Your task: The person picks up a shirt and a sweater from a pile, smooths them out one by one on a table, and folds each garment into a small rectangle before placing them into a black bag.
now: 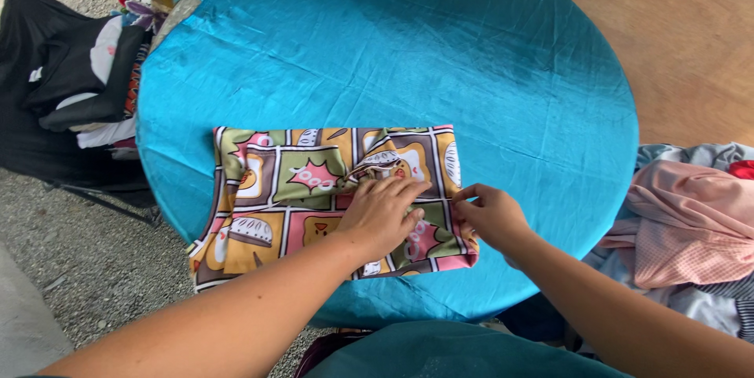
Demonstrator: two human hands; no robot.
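A: What lies at the far left?
B: Dark clothes (67,72) on a chair, beside the round table (471,56) with its blue cover.

A: And the patterned cloth (314,182)?
B: Folded, on the table's near edge. The left hand (385,209) presses flat on it, fingers slightly apart. The right hand (491,217) pinches its right edge, fingertips together.

A: Far right?
B: A heap of pink and grey laundry (683,229).

Round table (471,72) under teal cloth, gravel ground (86,260), daylight.
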